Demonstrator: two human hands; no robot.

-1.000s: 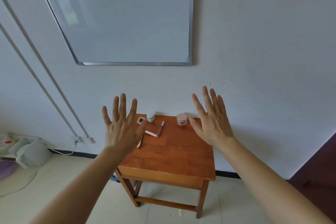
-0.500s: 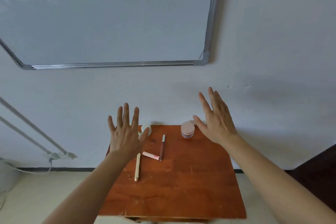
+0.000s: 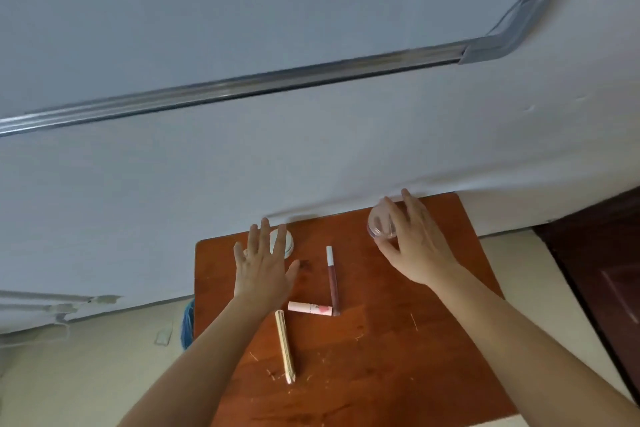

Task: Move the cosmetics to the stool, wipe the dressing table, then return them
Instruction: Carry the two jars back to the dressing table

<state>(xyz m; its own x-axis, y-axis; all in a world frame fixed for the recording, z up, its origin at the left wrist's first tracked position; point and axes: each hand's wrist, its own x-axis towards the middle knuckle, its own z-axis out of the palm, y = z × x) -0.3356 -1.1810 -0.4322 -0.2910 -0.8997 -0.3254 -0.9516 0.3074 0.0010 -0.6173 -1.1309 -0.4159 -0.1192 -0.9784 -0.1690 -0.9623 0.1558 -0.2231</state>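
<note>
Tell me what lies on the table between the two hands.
Head view: a slim dark lip gloss tube with a white cap lies between the left hand and the right hand, which grips the pink jar.

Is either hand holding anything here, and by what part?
The right hand grips the pink jar round its sides, thumb near, fingers far. The left hand is open, holding nothing.

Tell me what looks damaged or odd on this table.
The wooden tabletop is scratched, with pale chips near the beige pencil, and a dark smudge lies beside the left hand. Nothing looks spilled.
</note>
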